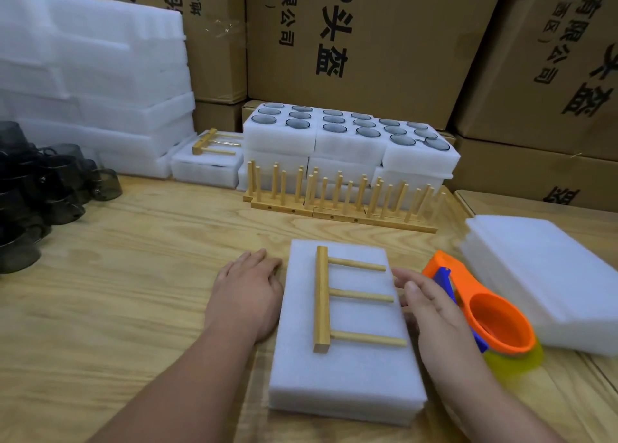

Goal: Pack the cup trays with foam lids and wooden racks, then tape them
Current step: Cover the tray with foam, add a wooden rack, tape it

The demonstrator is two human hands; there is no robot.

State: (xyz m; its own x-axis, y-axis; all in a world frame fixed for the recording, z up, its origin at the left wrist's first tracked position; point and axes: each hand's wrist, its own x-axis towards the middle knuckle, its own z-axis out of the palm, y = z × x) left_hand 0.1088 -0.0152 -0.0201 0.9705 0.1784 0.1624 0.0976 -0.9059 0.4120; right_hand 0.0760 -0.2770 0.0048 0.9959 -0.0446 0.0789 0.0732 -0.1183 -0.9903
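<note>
A white foam-covered cup tray [347, 375] lies on the wooden table in front of me. A wooden rack [322, 298] with three pegs lies flat on its foam lid, pegs pointing right. My left hand [247, 295] lies flat on the table with straight fingers against the tray's left side. My right hand [434, 305] is at the tray's right side, fingers straight and pointing toward the rack. An orange tape dispenser [495, 319] sits just right of that hand.
Upright wooden racks [337, 195] stand in a row behind. Stacked foam trays holding glass cups [347, 131] sit beyond them, with another packed tray [207, 165] to the left. Foam lids [548, 282] are piled at right. Dark cups [43, 188] crowd the left. Cardboard boxes [368, 41] form the back wall.
</note>
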